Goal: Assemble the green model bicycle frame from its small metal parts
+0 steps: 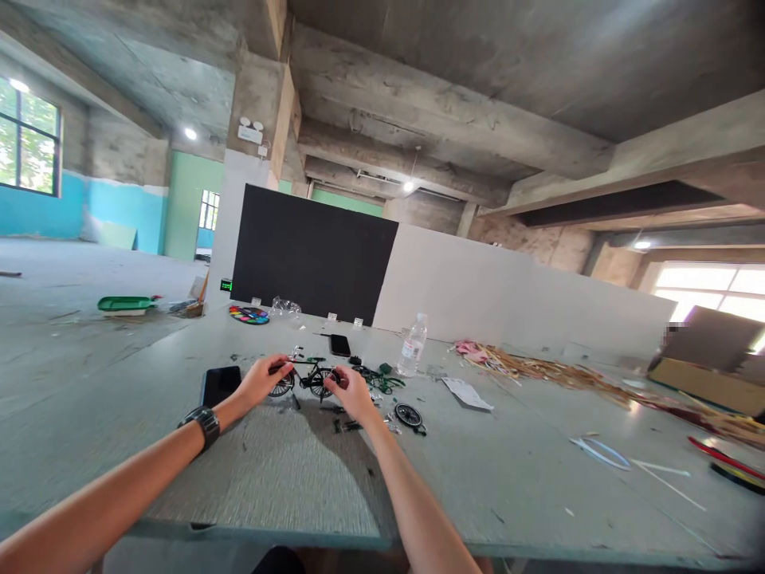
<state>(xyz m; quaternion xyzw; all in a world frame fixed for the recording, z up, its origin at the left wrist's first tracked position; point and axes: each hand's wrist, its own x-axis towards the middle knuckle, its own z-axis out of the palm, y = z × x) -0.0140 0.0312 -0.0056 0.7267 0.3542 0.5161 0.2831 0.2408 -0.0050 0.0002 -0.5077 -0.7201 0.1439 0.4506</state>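
A small black model bicycle (306, 378) stands upright on the grey table, its handlebar at the upper left. My left hand (267, 376) pinches its front end near the front wheel, fingers closed. At the other end, my right hand (352, 391) is closed on the rear, by the back wheel. To the right of that hand lie a loose spoked wheel (409, 414) and a tangle of dark green parts (378, 378). Several small black pieces (347, 426) rest just below my right hand.
A dark phone (221, 386) lies beside my left wrist, and another phone (339, 345) farther back. A water bottle (413, 344) stands right of centre, near a paper sheet (467, 393). Wood strips (538, 367) pile up at the right; a black panel (311, 255) rises behind.
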